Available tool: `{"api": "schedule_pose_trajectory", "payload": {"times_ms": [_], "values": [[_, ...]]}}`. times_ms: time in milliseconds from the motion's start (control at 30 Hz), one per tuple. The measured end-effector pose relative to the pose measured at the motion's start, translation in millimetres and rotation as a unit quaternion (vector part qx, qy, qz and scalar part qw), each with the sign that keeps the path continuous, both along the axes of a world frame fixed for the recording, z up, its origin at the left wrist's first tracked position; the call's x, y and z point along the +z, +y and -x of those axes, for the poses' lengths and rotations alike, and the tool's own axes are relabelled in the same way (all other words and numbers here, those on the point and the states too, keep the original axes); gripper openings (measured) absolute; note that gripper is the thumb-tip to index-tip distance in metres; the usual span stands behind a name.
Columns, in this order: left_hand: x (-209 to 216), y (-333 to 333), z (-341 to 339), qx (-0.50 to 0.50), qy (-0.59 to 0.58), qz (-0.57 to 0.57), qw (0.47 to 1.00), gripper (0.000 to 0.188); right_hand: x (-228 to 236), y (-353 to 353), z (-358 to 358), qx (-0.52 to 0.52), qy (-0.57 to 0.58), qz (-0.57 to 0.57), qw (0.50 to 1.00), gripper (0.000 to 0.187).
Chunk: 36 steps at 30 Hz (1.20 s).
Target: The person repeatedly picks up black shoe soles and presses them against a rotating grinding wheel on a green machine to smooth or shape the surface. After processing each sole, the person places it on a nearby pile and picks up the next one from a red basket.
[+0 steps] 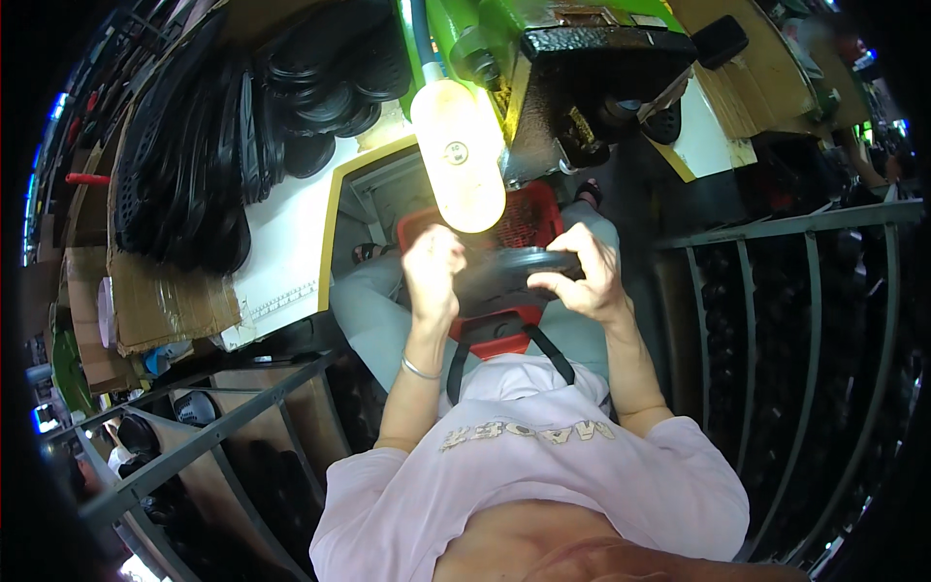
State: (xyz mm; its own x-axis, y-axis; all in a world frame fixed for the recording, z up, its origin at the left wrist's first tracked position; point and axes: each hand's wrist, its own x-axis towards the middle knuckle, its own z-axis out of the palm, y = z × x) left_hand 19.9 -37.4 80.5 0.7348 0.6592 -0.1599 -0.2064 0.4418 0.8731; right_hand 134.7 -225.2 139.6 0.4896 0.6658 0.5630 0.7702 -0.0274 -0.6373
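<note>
My right hand [590, 275] grips one end of a black shoe sole [531, 260], with the thumb below its near edge. The sole is held out over my lap, and its left part is smeared by motion. Close to that blurred end, my left hand [433, 276] is closed like a fist and a little blurred; what its fingers hold is hidden. A red plastic basket [551, 202] sits between my knees under both hands. Just beyond the hands hangs a bright lamp [458, 160] with a long rounded head.
Black soles [184, 160] lie piled in a cardboard box [175, 306] on the left of the white table [291, 242]. A green and black machine [592, 82] stands ahead. Metal racks [208, 441] flank me, the right rack [815, 233] holding dark items.
</note>
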Motion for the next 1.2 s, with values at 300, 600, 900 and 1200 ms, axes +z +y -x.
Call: {"api": "schedule_pose_trajectory", "payload": {"times_ms": [300, 600, 900, 1200], "values": [[-2, 68, 38, -0.127, 0.203, -0.497, 0.834, 0.089, 6, -41, -9, -0.043, 0.008, -0.035, 0.998, 0.046], [68, -1, 3, -0.010, 0.130, -0.662, 0.738, 0.047, -22, -31, -49, -0.125, 0.114, -0.208, 0.963, 0.048], [103, 4, -20, 0.080, 0.168, -0.737, 0.650, 0.044, -36, 11, -54, -0.179, 0.230, -0.215, 0.932, 0.065], [96, 21, -24, 0.064, 0.128, -0.709, 0.691, 0.040, -47, 21, -59, -0.156, 0.295, -0.251, 0.909, 0.061]]}}
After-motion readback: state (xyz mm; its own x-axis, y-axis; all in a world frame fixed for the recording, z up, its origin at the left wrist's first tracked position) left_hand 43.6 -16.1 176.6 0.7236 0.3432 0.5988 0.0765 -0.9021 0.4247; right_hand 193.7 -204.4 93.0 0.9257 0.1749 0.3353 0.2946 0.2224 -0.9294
